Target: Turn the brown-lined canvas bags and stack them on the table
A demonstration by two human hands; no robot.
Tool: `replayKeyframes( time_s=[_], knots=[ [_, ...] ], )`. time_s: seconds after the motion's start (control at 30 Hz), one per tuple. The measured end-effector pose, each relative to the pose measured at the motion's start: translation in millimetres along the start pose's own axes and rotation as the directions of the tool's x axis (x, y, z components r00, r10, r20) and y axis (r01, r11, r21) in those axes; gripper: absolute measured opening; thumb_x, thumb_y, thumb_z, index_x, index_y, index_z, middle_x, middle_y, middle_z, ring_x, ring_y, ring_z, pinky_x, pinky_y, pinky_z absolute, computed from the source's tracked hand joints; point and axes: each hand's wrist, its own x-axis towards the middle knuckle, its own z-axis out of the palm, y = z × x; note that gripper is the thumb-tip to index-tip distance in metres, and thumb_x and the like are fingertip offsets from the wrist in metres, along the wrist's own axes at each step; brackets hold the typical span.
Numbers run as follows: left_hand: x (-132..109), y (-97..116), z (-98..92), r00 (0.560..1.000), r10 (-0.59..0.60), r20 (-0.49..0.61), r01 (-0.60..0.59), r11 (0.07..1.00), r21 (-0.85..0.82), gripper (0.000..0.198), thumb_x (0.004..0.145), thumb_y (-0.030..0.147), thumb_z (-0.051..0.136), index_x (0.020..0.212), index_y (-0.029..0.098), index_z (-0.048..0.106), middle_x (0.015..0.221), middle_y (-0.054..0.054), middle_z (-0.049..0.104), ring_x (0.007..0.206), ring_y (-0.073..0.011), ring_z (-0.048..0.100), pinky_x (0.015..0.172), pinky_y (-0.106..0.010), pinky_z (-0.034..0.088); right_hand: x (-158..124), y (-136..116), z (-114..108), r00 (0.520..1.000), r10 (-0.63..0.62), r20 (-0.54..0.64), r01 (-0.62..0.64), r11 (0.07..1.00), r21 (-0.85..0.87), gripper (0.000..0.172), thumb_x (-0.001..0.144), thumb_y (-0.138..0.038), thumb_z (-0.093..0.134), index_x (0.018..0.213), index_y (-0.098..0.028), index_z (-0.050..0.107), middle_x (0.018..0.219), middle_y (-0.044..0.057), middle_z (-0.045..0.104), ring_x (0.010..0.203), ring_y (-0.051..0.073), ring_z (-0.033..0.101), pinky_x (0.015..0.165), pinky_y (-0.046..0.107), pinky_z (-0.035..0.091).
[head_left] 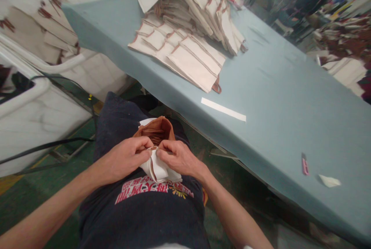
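Close to my body, over the dark apron (139,218), I hold a cream-and-brown fabric piece (159,169), which looks like a bag or pouch. Its brown inner side (166,125) gapes open away from me, showing several folds. My left hand (131,158) pinches the near edge from the left. Opposite it, my right hand (176,156) pinches the same edge, the fingertips of both hands almost meeting. Part of the piece is hidden behind my fingers.
On the blue-green table (275,106) lie stacked cream fabric pieces (197,55) with brown edging, a white strip (223,109), a pink-handled small tool (305,164) and a pale scrap (329,181). White bins (84,67) stand at left. More fabric (344,40) is piled far right.
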Motion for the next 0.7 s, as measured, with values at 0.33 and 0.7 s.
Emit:
replayKeyframes(
  time_s=[0.33, 0.7],
  knots=[
    [-0.2, -4.8, 2.0, 1.0, 0.012, -0.01, -0.012, 1.0, 0.002, 0.04, 0.086, 0.059, 0.056, 0.082, 0.021, 0.07, 0.076, -0.001, 0.069, 0.072, -0.0224, 0.059, 0.065, -0.032, 0.042, -0.8, 0.8, 2.0, 1.0, 0.004, -0.002, -0.004, 1.0, -0.001, 0.023, 0.102, -0.025, 0.066, 0.08, -0.02, 0.063, 0.076, -0.005, 0.061, 0.071, 0.013, 0.051, 0.067, 0.028, 0.031],
    [-0.8, -9.9, 3.9, 1.0, 0.011, -0.011, -0.011, 1.0, -0.001, 0.037, 0.085, 0.057, 0.056, 0.082, 0.022, 0.069, 0.075, -0.001, 0.068, 0.071, -0.0228, 0.058, 0.065, -0.032, 0.041, -0.4, 4.4, 6.1, 1.0, 0.014, 0.002, -0.014, 1.0, -0.006, 0.02, 0.101, -0.024, 0.065, 0.082, -0.02, 0.065, 0.078, -0.005, 0.064, 0.072, 0.013, 0.053, 0.067, 0.028, 0.032]
  ],
)
